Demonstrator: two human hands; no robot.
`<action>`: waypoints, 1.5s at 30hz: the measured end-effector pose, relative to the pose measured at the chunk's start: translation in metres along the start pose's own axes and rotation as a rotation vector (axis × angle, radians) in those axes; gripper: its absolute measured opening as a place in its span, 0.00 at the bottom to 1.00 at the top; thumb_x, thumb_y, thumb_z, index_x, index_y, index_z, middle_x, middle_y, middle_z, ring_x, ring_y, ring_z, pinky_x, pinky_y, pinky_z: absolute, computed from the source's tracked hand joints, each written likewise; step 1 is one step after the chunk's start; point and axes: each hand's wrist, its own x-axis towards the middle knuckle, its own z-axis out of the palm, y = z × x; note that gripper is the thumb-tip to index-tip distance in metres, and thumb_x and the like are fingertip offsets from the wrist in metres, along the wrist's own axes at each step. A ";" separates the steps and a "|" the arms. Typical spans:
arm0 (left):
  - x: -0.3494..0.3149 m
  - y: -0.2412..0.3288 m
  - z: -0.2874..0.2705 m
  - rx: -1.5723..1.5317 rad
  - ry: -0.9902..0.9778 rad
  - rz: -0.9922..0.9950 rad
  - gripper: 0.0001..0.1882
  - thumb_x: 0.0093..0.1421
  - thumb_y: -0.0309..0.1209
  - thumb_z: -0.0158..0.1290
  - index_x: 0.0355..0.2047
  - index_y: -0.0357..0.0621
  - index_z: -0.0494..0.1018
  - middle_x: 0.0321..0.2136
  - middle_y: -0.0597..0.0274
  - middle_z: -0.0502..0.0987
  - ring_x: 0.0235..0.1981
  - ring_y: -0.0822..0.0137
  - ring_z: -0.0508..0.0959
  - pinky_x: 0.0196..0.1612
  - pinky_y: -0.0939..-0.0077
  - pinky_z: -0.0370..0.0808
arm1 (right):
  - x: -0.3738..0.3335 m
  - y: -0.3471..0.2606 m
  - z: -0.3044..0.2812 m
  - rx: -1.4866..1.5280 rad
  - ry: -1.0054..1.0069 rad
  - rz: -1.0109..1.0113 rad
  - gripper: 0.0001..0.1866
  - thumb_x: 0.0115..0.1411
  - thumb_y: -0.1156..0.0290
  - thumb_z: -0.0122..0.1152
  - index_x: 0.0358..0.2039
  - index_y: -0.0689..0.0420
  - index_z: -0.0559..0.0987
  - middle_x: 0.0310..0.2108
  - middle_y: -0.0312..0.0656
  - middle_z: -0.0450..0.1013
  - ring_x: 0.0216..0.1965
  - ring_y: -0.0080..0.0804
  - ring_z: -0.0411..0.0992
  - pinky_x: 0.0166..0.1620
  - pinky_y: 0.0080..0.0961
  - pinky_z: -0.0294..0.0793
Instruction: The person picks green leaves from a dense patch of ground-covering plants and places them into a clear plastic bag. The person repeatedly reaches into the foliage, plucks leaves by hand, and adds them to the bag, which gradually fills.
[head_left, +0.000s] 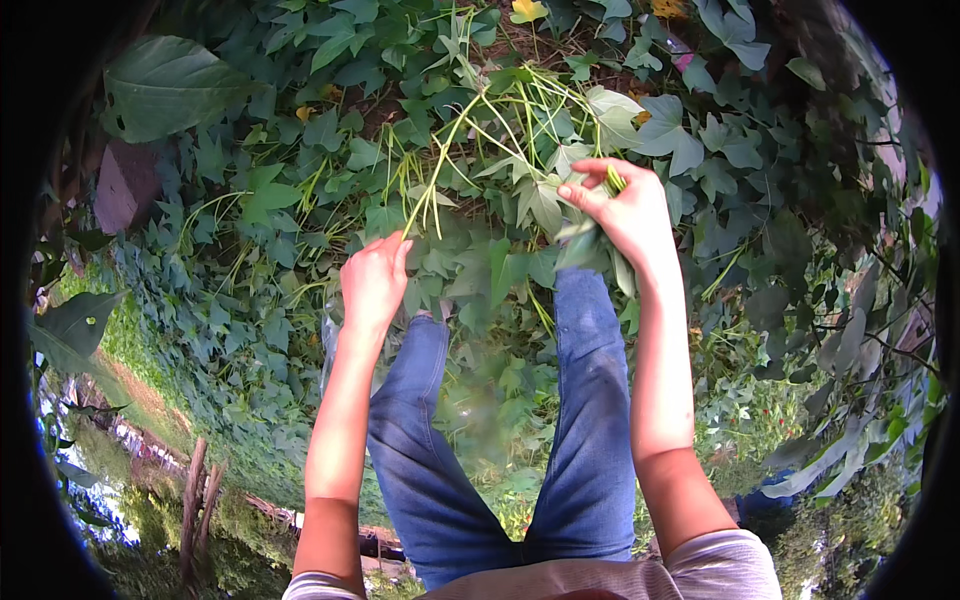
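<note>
Stem sits in the left hand, leaves in the right hand.

bright daylight nearly whitens the forearms; the scene bends toward a black rim; leaves under the right hand look blurred, perhaps out of focus.

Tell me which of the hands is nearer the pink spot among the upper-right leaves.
Right. The right hand is below and slightly left of the pink spot; the left hand, pinching a green stem, is farther left and lower.
</note>
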 end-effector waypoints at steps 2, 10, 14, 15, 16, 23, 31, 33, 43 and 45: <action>0.005 0.016 -0.009 -0.033 -0.020 0.006 0.11 0.59 0.35 0.51 0.37 0.44 0.76 0.24 0.51 0.75 0.26 0.50 0.76 0.28 0.63 0.71 | 0.046 0.007 0.009 -0.585 0.062 -0.092 0.36 0.38 0.53 0.73 0.46 0.59 0.76 0.36 0.48 0.77 0.41 0.38 0.76 0.46 0.30 0.73; 0.009 0.009 -0.023 0.044 0.072 0.021 0.11 0.59 0.38 0.50 0.37 0.49 0.76 0.23 0.53 0.74 0.25 0.52 0.76 0.28 0.62 0.73 | 0.078 0.046 0.029 0.140 -0.326 0.125 0.08 0.47 0.71 0.69 0.26 0.57 0.78 0.27 0.34 0.76 0.31 0.20 0.71 0.39 0.18 0.69; 0.016 0.006 -0.032 0.086 0.065 0.059 0.10 0.58 0.34 0.50 0.36 0.45 0.75 0.23 0.55 0.75 0.25 0.52 0.76 0.27 0.62 0.73 | 0.057 0.043 -0.007 0.479 -0.529 0.178 0.06 0.53 0.69 0.62 0.30 0.54 0.75 0.31 0.31 0.74 0.38 0.18 0.70 0.49 0.16 0.63; 0.016 0.008 -0.035 0.077 0.074 0.063 0.09 0.58 0.34 0.51 0.36 0.45 0.75 0.23 0.55 0.75 0.26 0.52 0.77 0.27 0.62 0.74 | 0.056 0.043 -0.011 0.510 -0.514 0.136 0.06 0.52 0.69 0.63 0.28 0.55 0.75 0.30 0.34 0.74 0.43 0.24 0.71 0.53 0.19 0.62; 0.017 0.010 -0.037 0.069 0.082 0.066 0.09 0.58 0.34 0.51 0.36 0.45 0.75 0.23 0.56 0.75 0.26 0.52 0.77 0.28 0.62 0.74 | 0.051 0.042 -0.015 0.553 -0.480 0.187 0.07 0.53 0.68 0.62 0.28 0.55 0.75 0.33 0.37 0.75 0.45 0.24 0.70 0.56 0.19 0.59; 0.019 0.050 -0.052 0.014 0.320 0.187 0.26 0.49 0.29 0.59 0.50 0.40 0.68 0.44 0.52 0.71 0.49 0.55 0.68 0.53 0.64 0.64 | 0.037 0.033 -0.012 0.437 -0.388 0.225 0.08 0.52 0.69 0.65 0.29 0.57 0.77 0.32 0.35 0.76 0.39 0.21 0.71 0.49 0.20 0.65; 0.058 0.128 0.002 -0.703 -0.009 0.083 0.11 0.58 0.32 0.52 0.38 0.38 0.76 0.30 0.57 0.77 0.27 0.67 0.76 0.31 0.76 0.72 | 0.030 0.045 -0.004 0.365 -0.436 0.105 0.14 0.54 0.67 0.64 0.41 0.59 0.80 0.39 0.36 0.76 0.44 0.22 0.69 0.52 0.20 0.63; 0.084 0.128 0.029 -0.792 -0.272 -0.067 0.18 0.60 0.41 0.51 0.38 0.37 0.76 0.29 0.60 0.78 0.26 0.70 0.75 0.30 0.74 0.71 | 0.027 0.046 0.000 0.327 -0.469 0.057 0.15 0.56 0.66 0.62 0.42 0.60 0.80 0.37 0.35 0.76 0.42 0.19 0.69 0.51 0.20 0.63; 0.111 0.134 0.065 -1.147 -0.524 -0.361 0.06 0.51 0.26 0.61 0.24 0.35 0.77 0.18 0.63 0.76 0.19 0.76 0.73 0.24 0.82 0.71 | 0.012 0.033 0.008 -0.299 -0.144 -0.237 0.11 0.49 0.69 0.51 0.20 0.63 0.78 0.12 0.42 0.68 0.17 0.21 0.65 0.24 0.25 0.65; 0.118 0.118 0.078 -1.084 -0.290 -0.412 0.05 0.51 0.25 0.60 0.22 0.35 0.76 0.18 0.62 0.76 0.18 0.75 0.73 0.22 0.82 0.70 | 0.002 0.039 0.016 -0.013 -0.221 -0.149 0.13 0.50 0.68 0.51 0.17 0.63 0.76 0.12 0.38 0.68 0.15 0.22 0.63 0.21 0.23 0.62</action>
